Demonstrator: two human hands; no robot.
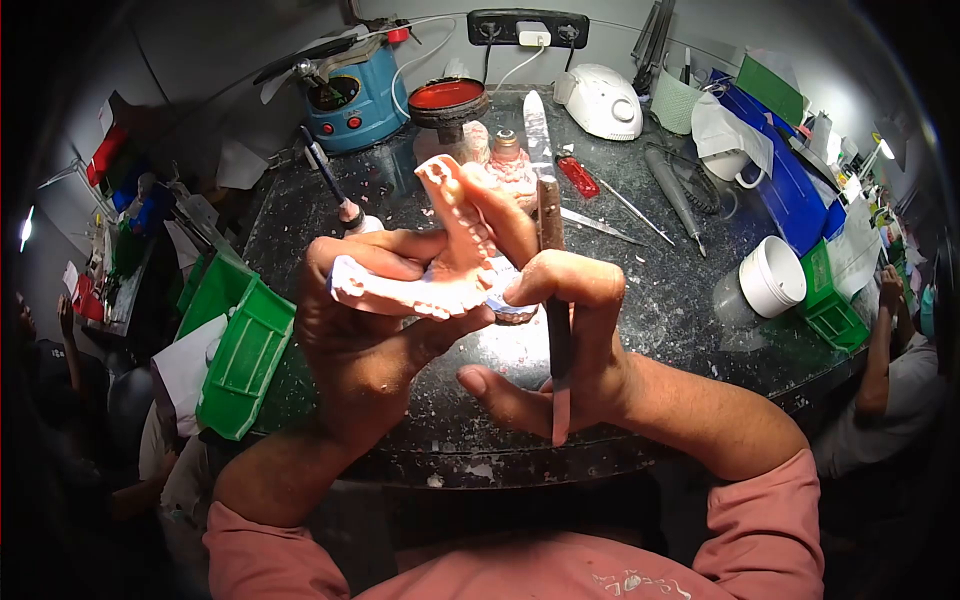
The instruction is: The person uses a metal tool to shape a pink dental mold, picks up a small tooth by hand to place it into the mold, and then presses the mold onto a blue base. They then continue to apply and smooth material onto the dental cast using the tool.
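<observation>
My left hand is wrapped round a pale pink dental model, a V-shaped jaw cast with teeth along its arms, held up over the bench. Between the fingers of my right hand is a long knife-like tool with a brown upper part, held nearly upright. The right index finger and thumb are apart, and the index fingertip touches a small white and bluish piece beside the cast. Bright light washes out part of the cast.
A blue machine, a red wax pot and a white device stand behind. Green bins flank the dark bench. A white tub, a handpiece and a red-handled tool lie right. Other people sit at both sides.
</observation>
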